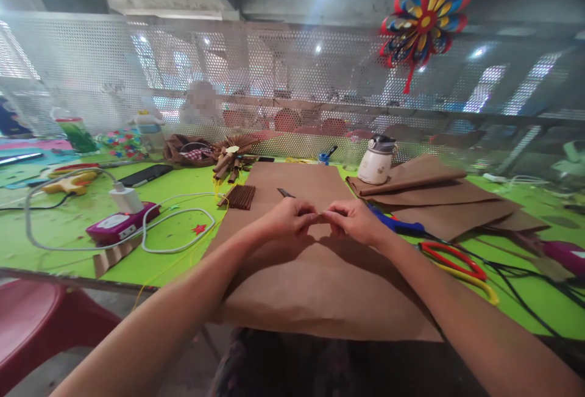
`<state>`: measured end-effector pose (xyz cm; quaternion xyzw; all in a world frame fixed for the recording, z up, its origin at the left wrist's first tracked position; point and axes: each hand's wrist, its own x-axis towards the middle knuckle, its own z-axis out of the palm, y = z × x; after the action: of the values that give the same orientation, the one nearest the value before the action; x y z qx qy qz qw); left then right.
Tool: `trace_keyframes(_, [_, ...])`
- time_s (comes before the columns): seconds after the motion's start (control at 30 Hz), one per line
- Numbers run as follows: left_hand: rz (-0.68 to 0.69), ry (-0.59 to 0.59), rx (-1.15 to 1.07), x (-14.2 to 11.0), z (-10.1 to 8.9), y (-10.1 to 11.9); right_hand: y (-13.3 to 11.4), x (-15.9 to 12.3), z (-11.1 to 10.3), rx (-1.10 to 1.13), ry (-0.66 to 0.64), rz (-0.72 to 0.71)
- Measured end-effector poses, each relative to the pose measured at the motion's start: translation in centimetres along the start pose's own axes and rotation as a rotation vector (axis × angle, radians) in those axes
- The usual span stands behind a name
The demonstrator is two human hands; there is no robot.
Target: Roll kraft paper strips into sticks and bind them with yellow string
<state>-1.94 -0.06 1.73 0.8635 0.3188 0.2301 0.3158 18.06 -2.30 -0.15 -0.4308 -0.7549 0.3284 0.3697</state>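
My left hand (292,217) and my right hand (351,220) meet fingertip to fingertip above a large sheet of brown paper (315,281) on the green table (73,226). Both hands are closed in a pinch on a small piece of brown paper (321,216) held between them; most of it is hidden by the fingers. A pleated brown paper piece (240,197) lies just beyond my left hand. A dark blade (286,193) rests on the sheet beyond the hands.
Blue-handled scissors (397,224) and red and yellow loops (457,260) lie right of my right hand. Folded brown sheets (439,196) and a white jar (375,162) sit at the back right. A pink device with white cable (121,223) is left. A perforated screen (274,80) carries a paper pinwheel (425,19).
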Motion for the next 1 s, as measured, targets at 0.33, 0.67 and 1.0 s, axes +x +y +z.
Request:
trace_keyframes(0.33, [-0.111,-0.018,-0.267,0.2,-0.8,-0.5,0.0,0.1,-0.6,0.251,-0.002,0.081])
trace_keyframes(0.67, [-0.112,-0.109,-0.642,0.1,-1.2,-1.9,0.8,0.4,-2.1,0.569,-0.001,0.048])
trace_keyframes(1.0, [-0.118,-0.472,-0.899,-0.4,0.7,-0.4,-2.1,-0.7,-0.8,0.364,-0.157,-0.146])
